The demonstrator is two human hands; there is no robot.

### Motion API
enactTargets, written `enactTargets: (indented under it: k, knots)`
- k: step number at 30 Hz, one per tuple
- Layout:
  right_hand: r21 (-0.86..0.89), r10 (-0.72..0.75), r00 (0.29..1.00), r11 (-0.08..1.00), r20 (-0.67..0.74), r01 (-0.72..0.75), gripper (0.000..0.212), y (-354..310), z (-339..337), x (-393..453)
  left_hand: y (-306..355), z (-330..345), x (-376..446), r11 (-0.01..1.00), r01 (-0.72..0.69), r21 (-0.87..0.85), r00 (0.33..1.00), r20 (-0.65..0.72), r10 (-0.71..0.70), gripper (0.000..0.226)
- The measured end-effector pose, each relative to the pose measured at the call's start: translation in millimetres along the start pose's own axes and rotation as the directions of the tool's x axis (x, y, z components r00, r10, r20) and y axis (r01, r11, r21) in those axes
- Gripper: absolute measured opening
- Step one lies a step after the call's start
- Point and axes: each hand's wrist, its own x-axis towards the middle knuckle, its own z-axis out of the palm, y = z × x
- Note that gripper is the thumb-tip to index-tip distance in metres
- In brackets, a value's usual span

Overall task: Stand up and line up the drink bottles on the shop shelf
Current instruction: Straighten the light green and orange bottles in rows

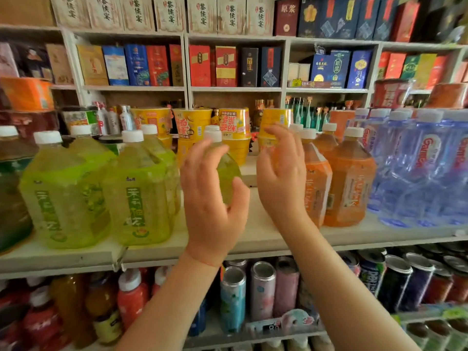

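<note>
Two bare forearms rise from the bottom edge toward a white shop shelf (263,239), both hands raised in front of the drink bottles with fingers spread and loosely curled. The left hand (212,198) is open, its thumb out to the right and its fingers bent around the near side of a green tea bottle (225,168) that stands upright with a white cap; whether the fingers press on it or only hover in front cannot be told. The right hand (281,173) is also open, palm turned left, fingers curved up in front of an orange tea bottle (316,178), holding nothing. Left of the hands, more green tea bottles (136,188) stand upright in staggered rows near the shelf's front edge. Right of the hands, more orange tea bottles (352,183) stand upright side by side, and just beyond them sits a shrink-wrapped pack of clear water bottles (425,163). Behind the bottles, yellow instant noodle cups (192,125) are stacked in a row. Below the shelf, drink cans (260,287) and small bottles fill the lower tier. Boxed liquor (200,65) lines the upper cubbies.
</note>
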Motion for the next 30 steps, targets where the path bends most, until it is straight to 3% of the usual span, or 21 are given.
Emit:
enactTargets:
  k: [2, 4, 7, 9, 12, 14, 16, 19, 24, 30]
  knots:
    - [-0.123, -0.045, 0.994, 0.992, -0.101, 0.032, 0.036, 18, -16, 12, 16, 11, -3, 0.998, -0.057, -0.002, 0.998, 0.025, 0.057, 0.033]
    - [-0.277, -0.015, 0.99, 0.961, -0.143, -0.025, 0.042, 32, -36, 26, 29, 26, -6, 0.999, -0.05, -0.019, 0.996, 0.073, 0.051, 0.033]
    - [-0.382, 0.14, 0.989, 0.917, 0.043, -0.113, 0.031, 56, -56, 43, 39, 56, -4, 0.997, 0.06, -0.039, 0.982, 0.18, -0.052, 0.039]
    - [-0.427, 0.049, 0.991, 0.904, 0.123, 0.008, 0.036, 70, -68, 48, 46, 78, 3, 0.981, 0.194, -0.022, 0.951, 0.25, -0.182, 0.044]
    - [-0.484, -0.067, 0.989, 0.867, 0.13, 0.122, 0.046, 98, -95, 58, 58, 111, 19, 0.925, 0.376, 0.053, 0.874, 0.311, -0.373, 0.052]
    - [-0.534, 0.009, 0.969, 0.836, 0.245, 0.127, 0.047, 110, -108, 65, 60, 128, 31, 0.896, 0.418, 0.146, 0.821, 0.362, -0.442, 0.057]
    - [-0.564, 0.144, 0.932, 0.823, 0.332, 0.074, 0.035, 117, -117, 71, 62, 141, 36, 0.851, 0.456, 0.262, 0.747, 0.408, -0.526, 0.064]
    - [-0.572, 0.203, 0.906, 0.818, 0.371, 0.052, 0.029, 123, -122, 76, 62, 148, 38, 0.793, 0.516, 0.325, 0.688, 0.394, -0.609, 0.071]
    - [-0.61, 0.205, 0.886, 0.785, 0.416, 0.105, 0.04, 125, -124, 81, 69, 151, 40, 0.747, 0.513, 0.423, 0.693, 0.309, -0.651, 0.073]
    - [-0.698, 0.164, 0.953, 0.713, 0.254, 0.064, 0.039, 142, -127, 68, 72, 142, 41, 0.733, 0.489, 0.473, 0.695, 0.297, -0.655, 0.057]
